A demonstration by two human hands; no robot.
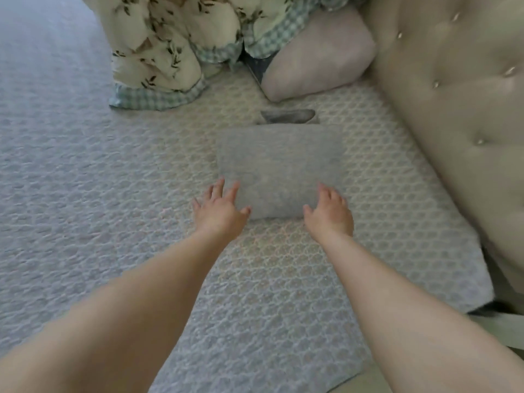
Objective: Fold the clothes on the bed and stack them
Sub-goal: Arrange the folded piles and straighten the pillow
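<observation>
A folded grey garment [279, 163] lies as a neat rectangle on the patterned bedspread [85, 180], in the middle of the view. My left hand [219, 211] is at its near left corner with the fingers spread and straight, the fingertips touching the edge. At the near right corner my right hand [329, 212] rests with relaxed fingers against the cloth. Neither hand grips anything. Just behind the folded piece lies a small dark grey item [287, 116], flat on the bed.
A bunched floral quilt with a green checked border [175, 49] is heaped at the back. Next to it leans a pale pink pillow [320, 52]. The beige tufted headboard [453, 109] runs along the right side. The bed's edge shows at the bottom right.
</observation>
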